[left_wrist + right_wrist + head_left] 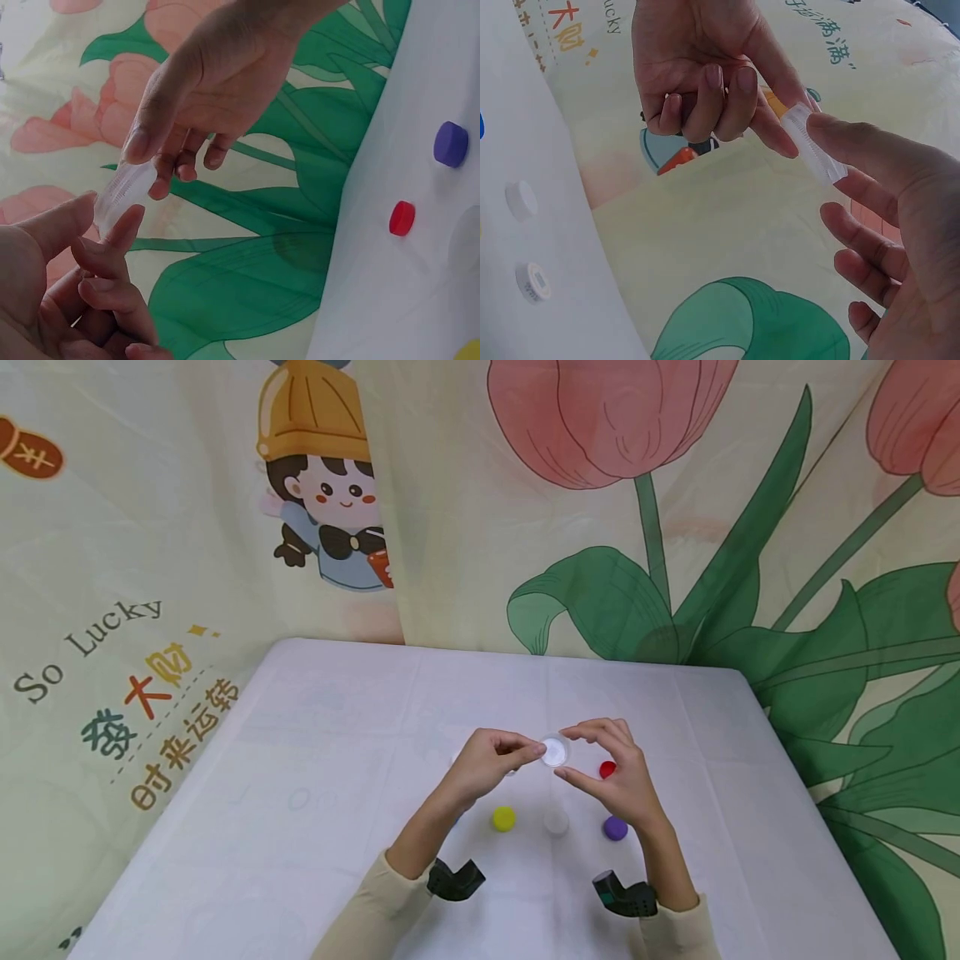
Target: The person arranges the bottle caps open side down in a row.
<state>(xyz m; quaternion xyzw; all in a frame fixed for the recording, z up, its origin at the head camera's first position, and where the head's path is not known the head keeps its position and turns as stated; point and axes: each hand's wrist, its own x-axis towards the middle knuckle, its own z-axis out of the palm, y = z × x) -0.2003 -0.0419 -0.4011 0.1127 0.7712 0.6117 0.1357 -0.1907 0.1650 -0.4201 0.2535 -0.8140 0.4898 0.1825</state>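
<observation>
A small translucent round plastic cap (555, 751) with a ridged side is held up between both hands. My left hand (491, 764) pinches its left edge between thumb and fingers. My right hand (618, 772) spans it, thumb at the lower rim and index finger at the upper one, other fingers apart. In the right wrist view the cap (815, 146) is seen edge-on between the two hands. A red cap (607, 769) lies on the table, partly hidden by my right hand, with a purple cap (615, 828) near that wrist.
On the white tablecloth (300, 735) lie a yellow cap (503, 818) and a white cap (557, 822). A white cap with printed marks (534, 282) shows in the right wrist view, beside a plain white one (522, 201). A blue piece peeks out beside my left forearm. Printed cloth hangs behind.
</observation>
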